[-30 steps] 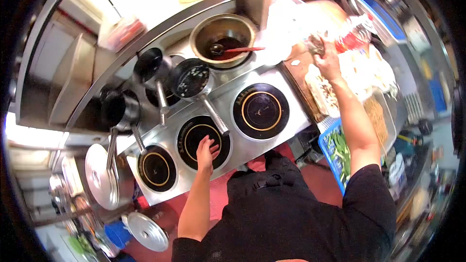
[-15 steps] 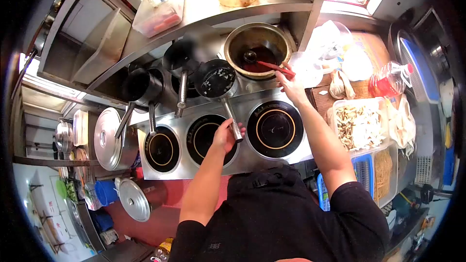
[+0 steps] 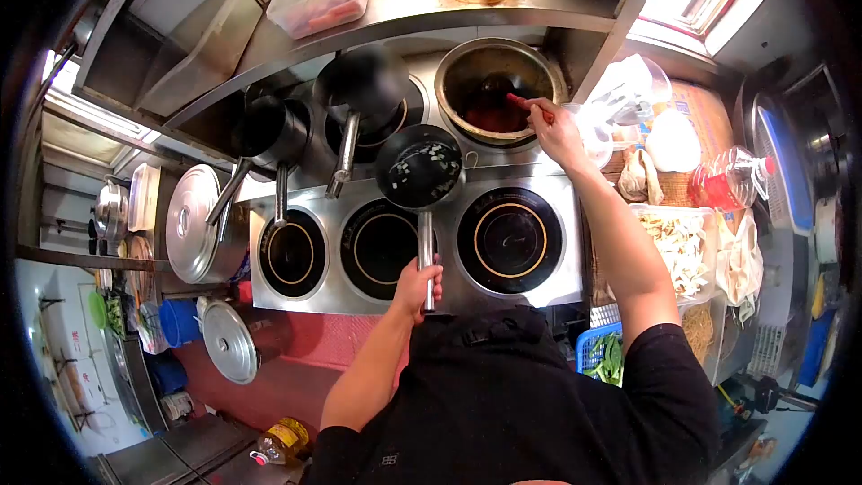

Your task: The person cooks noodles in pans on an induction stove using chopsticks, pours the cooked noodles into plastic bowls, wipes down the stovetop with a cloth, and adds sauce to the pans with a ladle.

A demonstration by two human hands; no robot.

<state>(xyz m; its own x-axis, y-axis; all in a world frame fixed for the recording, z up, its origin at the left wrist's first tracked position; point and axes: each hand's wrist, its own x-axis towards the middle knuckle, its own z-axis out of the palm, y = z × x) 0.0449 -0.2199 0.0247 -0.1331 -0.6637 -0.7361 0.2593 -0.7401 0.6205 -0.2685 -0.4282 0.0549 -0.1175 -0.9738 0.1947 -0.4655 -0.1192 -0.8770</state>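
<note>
My left hand [image 3: 418, 289] is wrapped round the metal handle of a dark frying pan [image 3: 401, 181]. Chopped white pieces lie in the pan, which is held above the rear edge of the middle cooking plate [image 3: 377, 256]. Up and to the right, my right hand [image 3: 555, 133] grips the red handle of a ladle [image 3: 516, 101]. The ladle reaches into a wide metal pot [image 3: 446, 81] with dark reddish liquid [image 3: 492, 119] in it; its bowl is hard to make out in the dark interior.
Behind the pan are a second pan [image 3: 346, 94] and a dark saucepan [image 3: 268, 133]. At right stand a tub of pale sliced food [image 3: 678, 247], a bottle of red liquid [image 3: 718, 181] and a blue basket [image 3: 585, 350]. A metal shelf [image 3: 404, 22] overhangs the back.
My left hand has drawn the frying pan toward my body, away from the back burners. The ladle has gone deeper into the pot, and my right hand has shifted slightly.
</note>
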